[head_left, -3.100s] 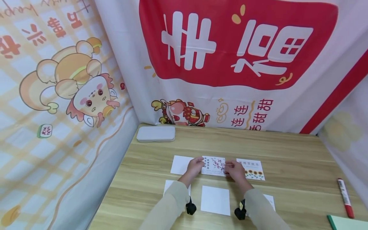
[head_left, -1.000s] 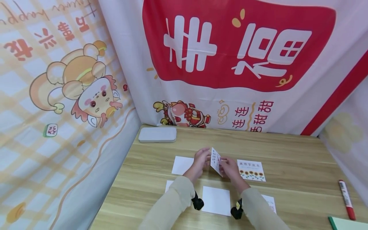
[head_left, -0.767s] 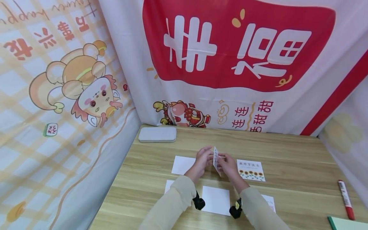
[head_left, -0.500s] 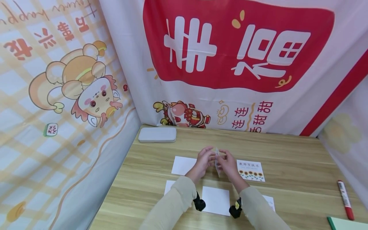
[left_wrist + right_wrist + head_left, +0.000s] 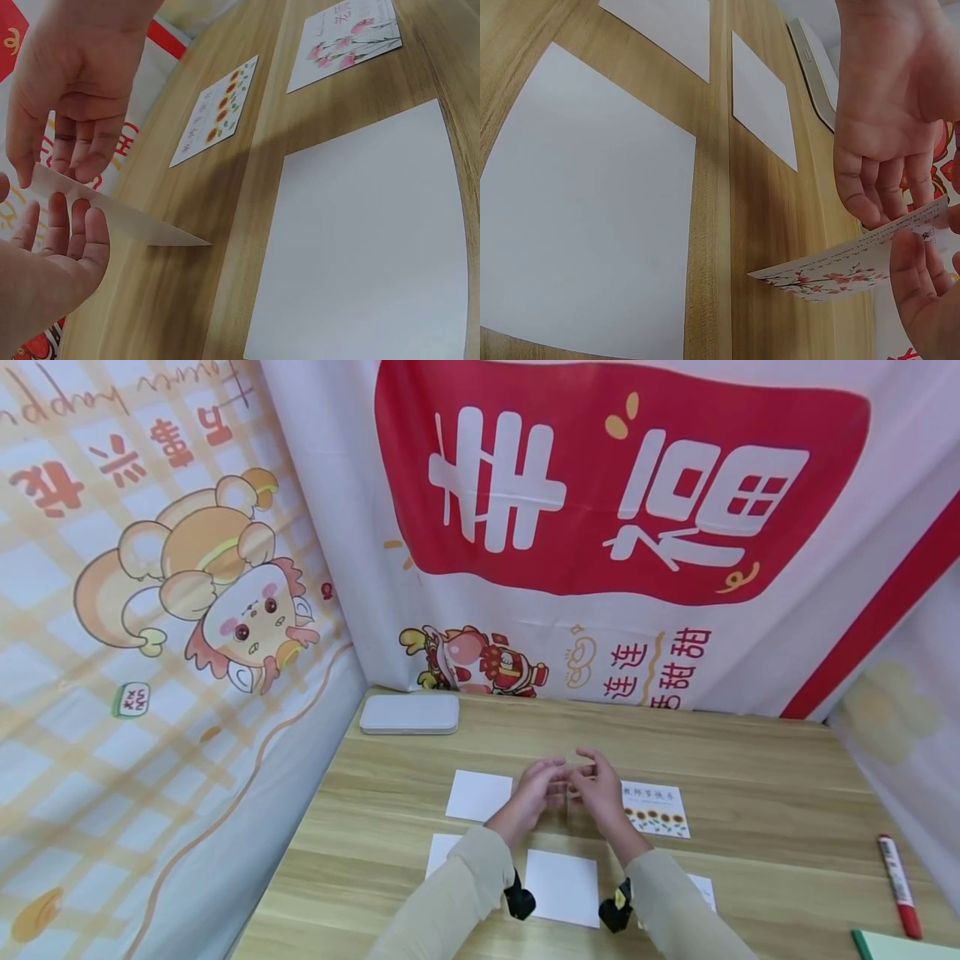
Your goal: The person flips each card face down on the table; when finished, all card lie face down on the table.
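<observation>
A printed card with plum blossoms stands on edge between the two hands, its flowered side toward the right. Seen from the left wrist, the same card shows its plain white back. My right hand pinches it near its far upper corner. My left hand has its relaxed fingertips against the white back. From the head the card is nearly edge-on and mostly hidden by the fingers. A sunflower card lies just right of the right hand, and a blank white card lies left of the left hand.
Nearer the body lie a blank card, another white card partly under the left sleeve, and a carnation card. A white case sits at the back left. A red marker and green-edged board are at the right.
The plum-blossom card has swung from facing the head camera, with a hand at each end, to nearly edge-on. The hands have come closer together, the left moving off the card's end onto its back.
</observation>
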The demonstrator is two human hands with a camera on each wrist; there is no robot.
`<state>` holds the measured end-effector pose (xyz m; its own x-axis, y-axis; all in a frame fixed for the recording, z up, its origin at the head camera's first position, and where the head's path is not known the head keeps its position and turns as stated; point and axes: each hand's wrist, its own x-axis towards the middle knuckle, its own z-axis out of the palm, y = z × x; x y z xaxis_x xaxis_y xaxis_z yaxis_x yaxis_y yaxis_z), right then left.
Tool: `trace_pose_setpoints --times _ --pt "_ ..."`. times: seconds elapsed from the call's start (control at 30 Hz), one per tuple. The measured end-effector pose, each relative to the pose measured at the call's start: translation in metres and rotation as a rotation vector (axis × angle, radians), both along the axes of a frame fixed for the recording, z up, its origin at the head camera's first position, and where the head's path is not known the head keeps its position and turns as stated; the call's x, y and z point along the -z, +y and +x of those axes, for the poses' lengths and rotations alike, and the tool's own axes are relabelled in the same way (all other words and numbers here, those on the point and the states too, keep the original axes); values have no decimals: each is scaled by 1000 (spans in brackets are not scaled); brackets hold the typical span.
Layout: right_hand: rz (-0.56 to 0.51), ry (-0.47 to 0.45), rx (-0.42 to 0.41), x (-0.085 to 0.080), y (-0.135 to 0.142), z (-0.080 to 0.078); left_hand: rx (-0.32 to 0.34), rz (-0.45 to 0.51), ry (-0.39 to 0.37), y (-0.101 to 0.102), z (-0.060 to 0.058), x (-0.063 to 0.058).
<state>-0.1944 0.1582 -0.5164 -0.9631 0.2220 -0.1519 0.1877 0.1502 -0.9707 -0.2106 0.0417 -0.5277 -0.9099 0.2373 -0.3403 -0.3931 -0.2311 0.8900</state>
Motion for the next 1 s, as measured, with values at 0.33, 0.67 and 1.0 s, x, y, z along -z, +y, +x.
trace_pose_setpoints --times 0.33,0.67,1.0 --pt "7 36 22 -2 1 3 68 -72 17 0 6 7" --pt "11 67 45 -8 3 5 93 -122 29 -1 9 11" --pt "-74 80 96 -18 15 7 -21 -185 7 -12 10 26"
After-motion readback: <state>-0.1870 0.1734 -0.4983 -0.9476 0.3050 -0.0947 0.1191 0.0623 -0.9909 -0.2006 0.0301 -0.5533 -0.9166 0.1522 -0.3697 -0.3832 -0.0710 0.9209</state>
